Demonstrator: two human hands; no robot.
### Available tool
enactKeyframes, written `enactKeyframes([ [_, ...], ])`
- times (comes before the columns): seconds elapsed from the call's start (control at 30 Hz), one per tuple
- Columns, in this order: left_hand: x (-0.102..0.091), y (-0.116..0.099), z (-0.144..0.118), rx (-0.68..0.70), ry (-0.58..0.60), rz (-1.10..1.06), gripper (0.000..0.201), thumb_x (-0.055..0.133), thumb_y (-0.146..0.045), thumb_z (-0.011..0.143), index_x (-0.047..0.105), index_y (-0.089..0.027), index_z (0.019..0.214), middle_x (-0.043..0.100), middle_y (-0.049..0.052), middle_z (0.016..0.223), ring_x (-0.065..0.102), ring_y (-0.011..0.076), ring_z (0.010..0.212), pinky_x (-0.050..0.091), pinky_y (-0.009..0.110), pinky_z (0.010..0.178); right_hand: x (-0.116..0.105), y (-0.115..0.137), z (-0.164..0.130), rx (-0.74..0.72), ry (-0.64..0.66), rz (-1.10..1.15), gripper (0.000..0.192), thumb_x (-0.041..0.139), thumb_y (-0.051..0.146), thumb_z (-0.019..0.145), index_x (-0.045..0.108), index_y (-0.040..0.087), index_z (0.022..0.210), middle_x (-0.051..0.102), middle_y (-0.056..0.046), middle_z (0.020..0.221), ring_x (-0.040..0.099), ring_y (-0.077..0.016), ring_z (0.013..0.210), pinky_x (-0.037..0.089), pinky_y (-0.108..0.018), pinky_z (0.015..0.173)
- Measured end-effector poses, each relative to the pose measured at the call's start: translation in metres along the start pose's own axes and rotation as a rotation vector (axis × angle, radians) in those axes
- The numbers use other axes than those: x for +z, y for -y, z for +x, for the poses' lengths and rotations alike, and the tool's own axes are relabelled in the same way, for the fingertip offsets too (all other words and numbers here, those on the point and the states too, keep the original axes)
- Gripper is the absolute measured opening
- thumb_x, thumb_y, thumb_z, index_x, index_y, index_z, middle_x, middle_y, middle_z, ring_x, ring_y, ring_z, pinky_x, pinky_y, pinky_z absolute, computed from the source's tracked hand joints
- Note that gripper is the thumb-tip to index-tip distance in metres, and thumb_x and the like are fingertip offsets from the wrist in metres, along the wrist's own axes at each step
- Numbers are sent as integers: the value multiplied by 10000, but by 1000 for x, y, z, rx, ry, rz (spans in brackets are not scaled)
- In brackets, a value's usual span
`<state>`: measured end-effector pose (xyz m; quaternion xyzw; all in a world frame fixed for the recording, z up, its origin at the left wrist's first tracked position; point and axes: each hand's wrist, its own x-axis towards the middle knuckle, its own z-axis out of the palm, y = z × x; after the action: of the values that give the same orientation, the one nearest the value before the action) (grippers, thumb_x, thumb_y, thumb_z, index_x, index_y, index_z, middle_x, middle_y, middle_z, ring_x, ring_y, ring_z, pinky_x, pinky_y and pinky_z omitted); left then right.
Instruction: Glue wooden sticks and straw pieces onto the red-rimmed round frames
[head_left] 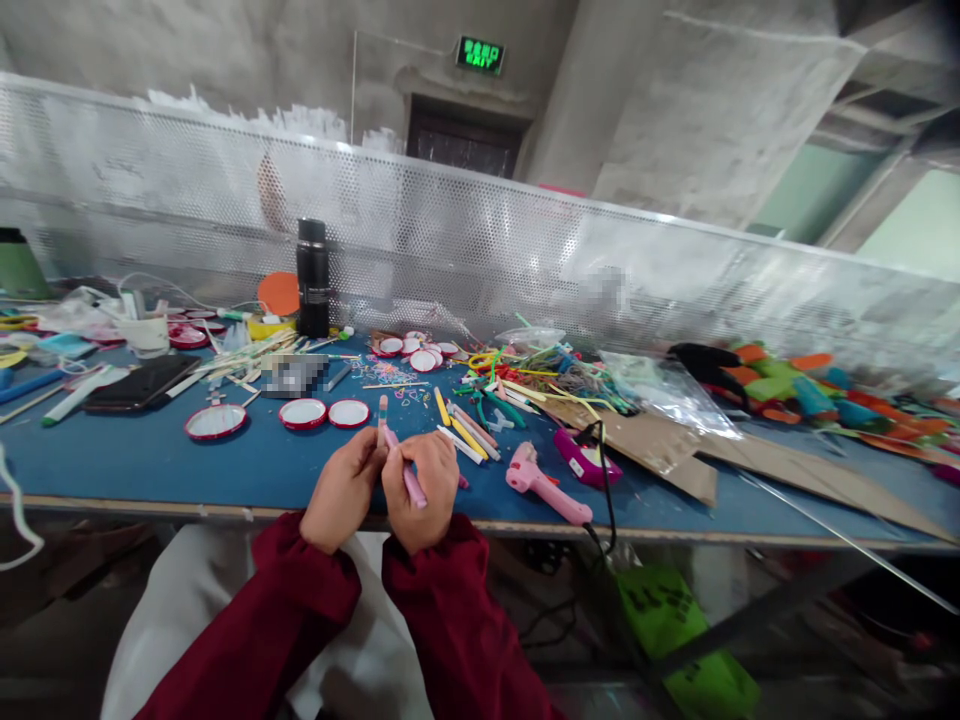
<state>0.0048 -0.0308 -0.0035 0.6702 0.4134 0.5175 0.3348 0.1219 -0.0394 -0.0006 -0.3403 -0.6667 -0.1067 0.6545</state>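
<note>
The left hand pinches a small striped stick between thumb and fingers, and the right hand is wrapped narrowly round a pink marker. The two hands almost meet above the near edge of the blue table. Seen from them, with twelve straight ahead, the stick's free end points to twelve, while the marker slants along a line from eleven to five. Its eleven o'clock end is close against the stick, though whether they touch I cannot tell. The stick sits nearer the left hand, just off the right hand's ten o'clock side.

A pink glue gun lies at three, with a purple device just past it. Loose markers lie together at two. Three red-rimmed lids spread from eleven round towards nine, and a dark phone lies farther out at ten. Small coloured bits are scattered at twelve. Farther back, a black bottle stands upright at eleven, before the perforated metal screen.
</note>
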Motion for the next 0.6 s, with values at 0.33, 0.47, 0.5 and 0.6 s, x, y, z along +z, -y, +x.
enactKeyframes([
  [0.33, 0, -1, -1, 0, 10, 4, 204, 459, -367, 946, 557, -198, 888, 582, -3, 819, 534, 169, 819, 431, 272, 778, 0, 0, -2, 37, 7, -7, 177, 518, 168, 905, 474, 220, 742, 595, -1, 697, 551, -160, 698, 427, -357, 768],
  [0.47, 1, 0, -1, -4, 8, -20, 200, 471, -365, 938, 569, -195, 903, 593, -3, 822, 530, 164, 801, 426, 261, 745, 1, -1, -2, 44, 7, -6, 169, 518, 165, 906, 479, 220, 751, 597, 2, 702, 553, -158, 701, 431, -359, 778],
  [0.5, 1, 0, -1, -4, 6, -24, 199, 472, -364, 937, 571, -194, 902, 595, -3, 820, 526, 162, 792, 424, 258, 732, 1, -1, -1, 40, 5, -3, 173, 518, 164, 905, 476, 220, 747, 597, 2, 700, 553, -158, 699, 431, -360, 780],
  [0.6, 1, -1, -1, -10, 4, -40, 199, 471, -363, 933, 569, -194, 893, 592, -5, 814, 511, 157, 764, 415, 250, 698, 1, -1, -1, 30, -1, 8, 183, 517, 161, 900, 468, 220, 734, 596, 1, 696, 555, -159, 699, 432, -361, 777],
])
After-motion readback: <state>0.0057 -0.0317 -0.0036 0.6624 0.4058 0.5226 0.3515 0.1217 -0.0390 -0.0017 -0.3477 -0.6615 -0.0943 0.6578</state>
